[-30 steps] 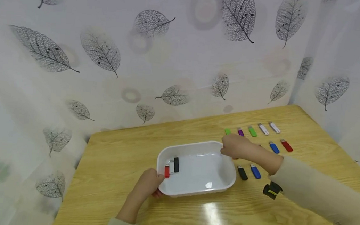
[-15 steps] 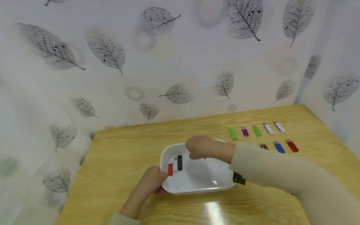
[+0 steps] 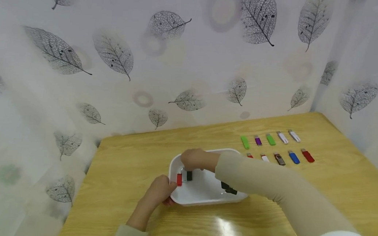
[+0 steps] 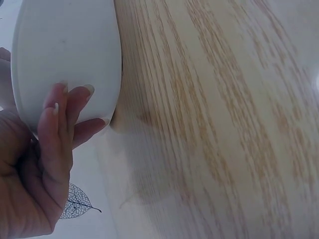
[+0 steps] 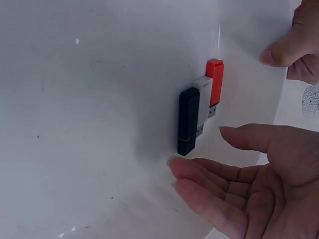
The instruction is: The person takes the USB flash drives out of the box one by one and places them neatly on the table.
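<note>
A white plastic tray (image 3: pixel 203 201) rests on the wooden table. My left hand (image 3: pixel 159 189) grips its left end, thumb over the rim; the left wrist view shows the fingers against the outer wall. At that end lie a red USB stick (image 5: pixel 215 82), a white one (image 5: pixel 202 99) and a black one (image 5: pixel 188 122), side by side. My right hand (image 5: pixel 249 189) reaches into the tray with thumb and fingers spread apart, holding nothing. Its fingertips are close to the black stick's end; whether they touch cannot be told. In the head view this hand partly covers the sticks.
Right of the tray, more USB sticks lie in rows on the table (image 3: pixel 133 154), among them a green one (image 3: pixel 245 142), a blue one (image 3: pixel 293 157) and a dark red one (image 3: pixel 307 155). The right sleeve (image 3: pixel 264 174) hides part of that area. A leaf-patterned curtain (image 3: pixel 212 72) hangs behind.
My right hand has moved left from the tray's right edge, across the tray, to the USB sticks at its left end. The left hand keeps its hold on the tray.
</note>
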Demonstrator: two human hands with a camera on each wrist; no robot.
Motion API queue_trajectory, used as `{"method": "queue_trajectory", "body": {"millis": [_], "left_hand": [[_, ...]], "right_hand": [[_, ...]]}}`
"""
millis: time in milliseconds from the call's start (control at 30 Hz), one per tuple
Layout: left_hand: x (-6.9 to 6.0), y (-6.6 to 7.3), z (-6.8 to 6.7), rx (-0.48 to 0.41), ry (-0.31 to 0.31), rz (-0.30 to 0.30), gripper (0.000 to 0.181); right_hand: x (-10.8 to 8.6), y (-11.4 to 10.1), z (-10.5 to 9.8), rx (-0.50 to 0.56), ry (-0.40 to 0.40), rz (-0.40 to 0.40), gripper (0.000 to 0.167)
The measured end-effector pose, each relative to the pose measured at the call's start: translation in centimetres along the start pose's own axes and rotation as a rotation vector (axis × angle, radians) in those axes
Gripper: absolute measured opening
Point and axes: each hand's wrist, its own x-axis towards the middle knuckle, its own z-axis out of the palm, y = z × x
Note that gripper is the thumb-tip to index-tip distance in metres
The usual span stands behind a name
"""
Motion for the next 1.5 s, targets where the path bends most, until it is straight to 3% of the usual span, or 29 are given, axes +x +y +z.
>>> {"method": "queue_trajectory", "body": {"millis": [200,333,567,800,1167,1500], "left_hand": [[-0.2,-0.1,0.4,-0.016,-0.003,0.018,0.021],[-0.2,-0.1,0.3,0.003,0.007,0.031,0.022],[-0.3,0.0,0.1,0.015,0.017,0.058,0.023],[0.0,-0.1,0.2,0.020,0.014,0.044,0.023],[-0.1,0.0,0.2,0.021,0.024,0.040,0.025],[0.1,0.0,0.2,0.033,0.006,0.001,0.024]], "right_hand": [[0.6,0.2,2.1,-0.025,0.087,-0.057,0.005],[0.8,0.2,2.4,0.052,0.072,-0.053,0.007],[1.4,-0.4,2.3,0.168,0.011,0.049,0.009],[0.6,-0.2,2.4,0.143,0.017,-0.003,0.023],[0.9,0.2,2.6,0.027,0.048,-0.008,0.020],[-1.6,1.8,-0.5,-0.022,0.039,-0.041,0.018]]}}
